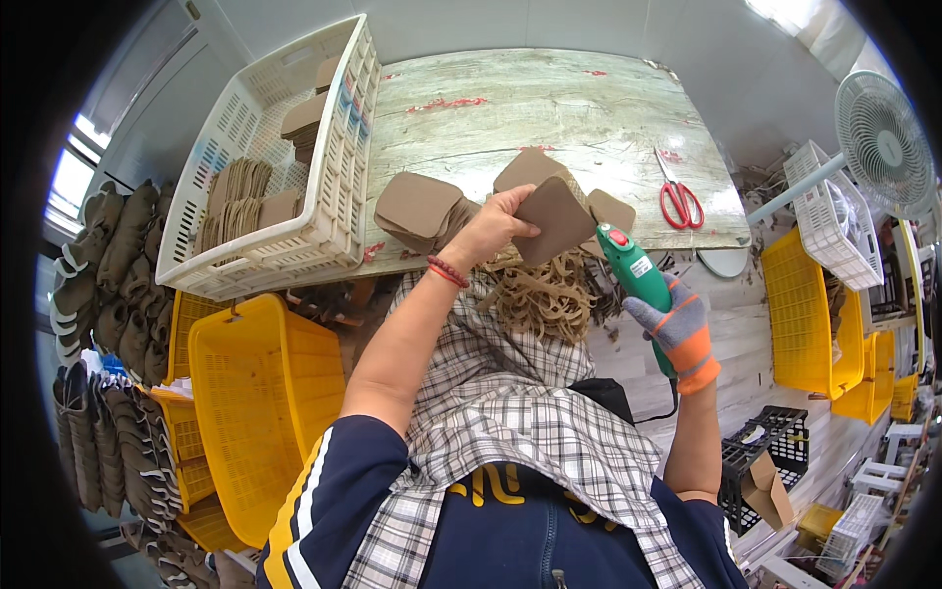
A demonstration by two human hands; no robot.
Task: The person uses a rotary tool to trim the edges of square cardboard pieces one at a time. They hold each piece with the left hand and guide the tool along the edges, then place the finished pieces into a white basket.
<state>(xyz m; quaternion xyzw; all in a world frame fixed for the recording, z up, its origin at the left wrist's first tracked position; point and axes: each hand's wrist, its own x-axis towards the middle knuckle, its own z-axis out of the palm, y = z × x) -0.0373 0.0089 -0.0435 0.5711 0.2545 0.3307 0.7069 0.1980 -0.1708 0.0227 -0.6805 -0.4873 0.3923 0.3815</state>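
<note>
Brown, matte, flat sheet material is forming the held piece, a near-square panel with rounded corners, positioned over the near edge of the worn, pale green table. Similar panels are lying in a fanned stack to its left. Thin, curling strips are heaping below it, over the checked cloth of the apron.

The bare left hand (a red bracelet is circling its wrist) is pinching the panel's left side between thumb and fingers. The right hand, wearing a grey-and-orange knit glove, is closing around the smooth green body of a handheld power tool.

The panel is tilting, one corner pointing away from the wearer; being nearly square, it is showing no clear long axis. The tool's long axis is running from lower right to upper left, its head facing the panel's right edge and its cord trailing from the lower end. Whether the head is touching that edge cannot be told.
</note>
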